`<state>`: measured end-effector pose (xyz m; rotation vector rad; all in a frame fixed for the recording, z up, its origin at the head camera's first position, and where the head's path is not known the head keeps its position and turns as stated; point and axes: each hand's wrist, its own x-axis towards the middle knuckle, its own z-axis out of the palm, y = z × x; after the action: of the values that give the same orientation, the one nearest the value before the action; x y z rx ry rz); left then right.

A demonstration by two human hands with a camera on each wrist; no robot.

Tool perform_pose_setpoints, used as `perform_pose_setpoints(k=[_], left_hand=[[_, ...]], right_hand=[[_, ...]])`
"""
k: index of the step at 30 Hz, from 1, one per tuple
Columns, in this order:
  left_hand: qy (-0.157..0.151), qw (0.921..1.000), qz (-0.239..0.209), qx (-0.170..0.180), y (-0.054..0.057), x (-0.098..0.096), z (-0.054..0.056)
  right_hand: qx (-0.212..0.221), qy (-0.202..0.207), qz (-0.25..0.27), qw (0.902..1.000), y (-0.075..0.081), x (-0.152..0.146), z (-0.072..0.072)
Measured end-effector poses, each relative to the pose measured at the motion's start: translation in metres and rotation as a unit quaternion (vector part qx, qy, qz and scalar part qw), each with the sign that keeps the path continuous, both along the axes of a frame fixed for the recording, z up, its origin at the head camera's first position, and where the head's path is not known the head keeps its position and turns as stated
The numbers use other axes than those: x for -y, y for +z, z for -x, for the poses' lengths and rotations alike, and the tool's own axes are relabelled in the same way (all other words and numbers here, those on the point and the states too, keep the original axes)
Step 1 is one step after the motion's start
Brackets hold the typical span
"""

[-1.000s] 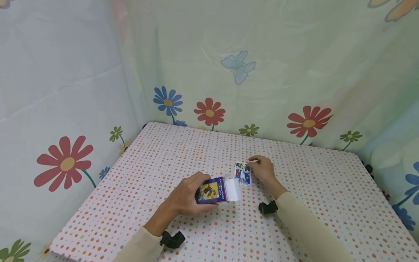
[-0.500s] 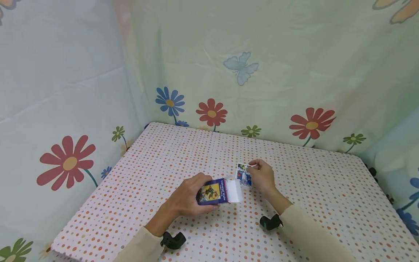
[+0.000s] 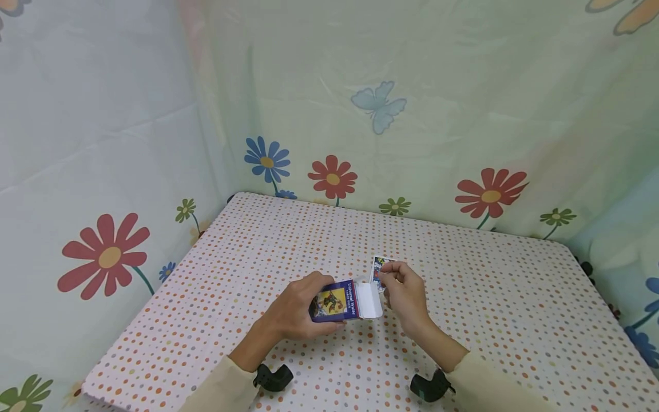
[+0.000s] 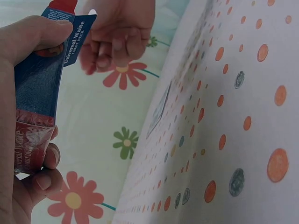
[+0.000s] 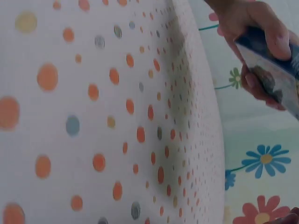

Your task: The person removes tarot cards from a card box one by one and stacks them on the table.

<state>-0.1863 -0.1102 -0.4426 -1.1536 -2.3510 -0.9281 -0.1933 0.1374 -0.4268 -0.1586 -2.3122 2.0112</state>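
Note:
My left hand [image 3: 296, 306] grips a tarot card box [image 3: 329, 301], purple-blue with a yellow picture, above the table. Its open end points right, and a white flap [image 3: 369, 300] stands out from it. In the left wrist view, the thumb presses the blue side of the box [image 4: 37, 86]. Close to the flap is my right hand [image 3: 412, 297], its fingers loosely bent with nothing visible between them; contact with the flap cannot be made out. A picture card [image 3: 377, 269] lies face up on the table beyond, partly covered by the right hand.
The table [image 3: 288, 234] wears a white cloth with coloured dots. Behind and left of it hang curtains [image 3: 437, 126] printed with flowers and butterflies. Black wrist cameras [image 3: 274, 377] are on both wrists.
My right hand has left the card's right edge and moved left and nearer, over part of the card and beside the flap. The left hand and box stay nearly still.

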Motion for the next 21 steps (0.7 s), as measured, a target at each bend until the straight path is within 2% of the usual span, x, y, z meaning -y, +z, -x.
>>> perform_pose_setpoints(k=[4,8,13,17,21], left_hand=[[0.000,1.0000,0.005,0.001,0.000,0.000,-0.001],[0.000,1.0000,0.006,0.003,0.000,0.000,0.000],[-0.002,1.0000,0.002,0.001,0.000,0.001,0.000],[-0.006,1.0000,-0.004,-0.004,-0.001,0.000,0.001],[-0.008,0.9999,-0.006,-0.008,-0.001,0.001,0.001]], right_hand=[[-0.007,0.004,0.029,0.9996,0.006,0.007,-0.015],[-0.025,-0.005,0.027,0.9993,0.010,0.012,-0.025],[-0.084,-0.023,0.014,0.9962,0.011,0.017,-0.034],[-0.140,-0.033,-0.019,0.9895,0.009,0.019,-0.040],[-0.174,-0.030,-0.035,0.9837,0.007,0.021,-0.043]])
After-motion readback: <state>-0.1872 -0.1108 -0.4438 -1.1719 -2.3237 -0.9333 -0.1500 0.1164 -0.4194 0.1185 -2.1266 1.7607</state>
